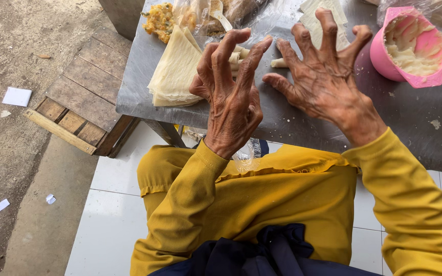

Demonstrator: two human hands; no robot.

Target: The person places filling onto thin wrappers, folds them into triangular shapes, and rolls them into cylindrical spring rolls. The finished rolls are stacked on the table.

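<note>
While both hands are raised with fingers spread and curled, nothing gripped, the left hand point(231, 94) is seen just beside a stack of pale wrappers point(172, 71) and the right hand point(323, 76) near a pink bowl of paste point(410, 46). Small rolled pieces point(280, 63) lie between the hands, partly hidden. The grey surface point(292, 122) is cut off at right, its near edge above the lap.

We take this for an open-air food stall: a metal table point(282, 122) holds wrappers point(175, 71) at eleven o'clock, filling point(159, 19) beyond them and a pink bowl point(384, 56) at one, with bare dirt point(6, 61) at nine.
</note>
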